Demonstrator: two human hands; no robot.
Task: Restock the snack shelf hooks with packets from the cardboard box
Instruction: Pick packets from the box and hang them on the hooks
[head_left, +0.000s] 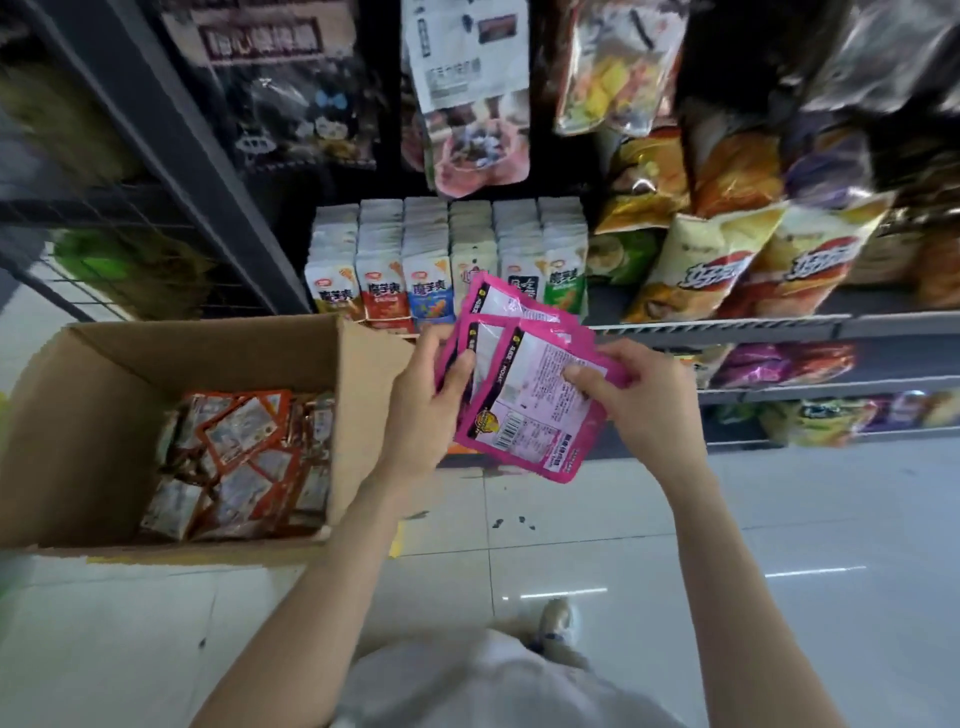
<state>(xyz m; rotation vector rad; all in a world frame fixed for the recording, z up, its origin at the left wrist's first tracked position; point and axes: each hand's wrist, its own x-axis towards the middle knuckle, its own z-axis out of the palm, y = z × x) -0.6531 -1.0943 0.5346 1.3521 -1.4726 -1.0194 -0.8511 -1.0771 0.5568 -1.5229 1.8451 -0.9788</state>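
Note:
Several pink snack packets are fanned out at chest height in front of the shelf, back sides facing me. My left hand grips their left edge, thumb across the front. My right hand pinches the right edge of the frontmost packet. To the left on the floor stands the open cardboard box, with several orange-edged packets lying in it. Bags hang from hooks above, among them a white and pink bag; the hooks themselves are hidden.
Rows of small upright packets fill the shelf behind the pink ones. Chip bags crowd the shelves to the right. A dark metal rack post runs diagonally at upper left. White floor tiles and my shoe lie below.

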